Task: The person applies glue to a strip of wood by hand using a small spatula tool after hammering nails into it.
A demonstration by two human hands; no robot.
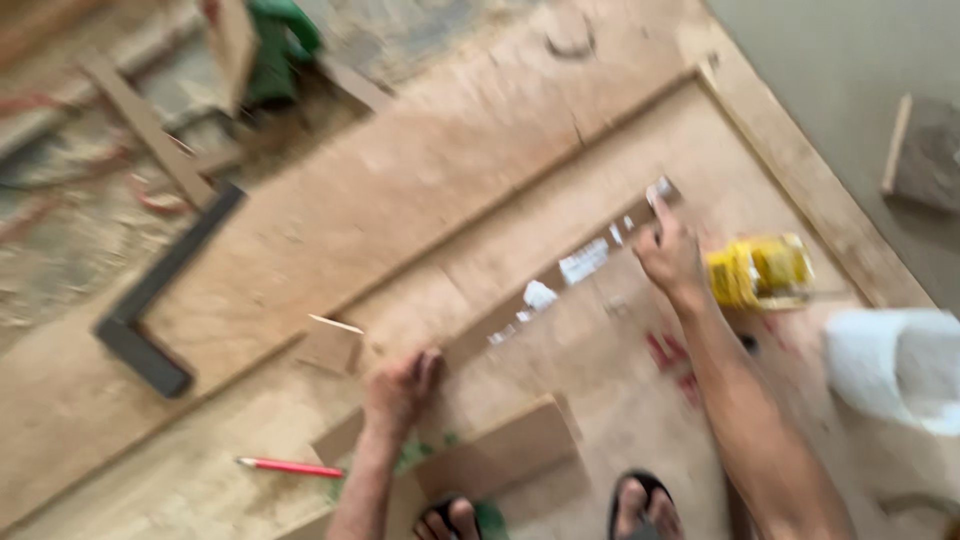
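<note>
The view is motion-blurred. A long narrow wooden strip (560, 285) lies diagonally across a big plywood panel (400, 190), with white patches along it. My left hand (400, 388) presses on the strip's near end, fingers bent. My right hand (668, 250) grips the strip's far end, where something pale pokes out of the fist. Both forearms reach up from the bottom edge. My feet in dark sandals (645, 505) stand on the panel.
A dark metal square (160, 300) lies at the left, a red pencil (290, 467) near my left arm, a yellow object (760, 270) beside my right hand. A green tool (275, 45) sits top left. Wood offcuts (500, 450) and a white container (895, 365) are nearby.
</note>
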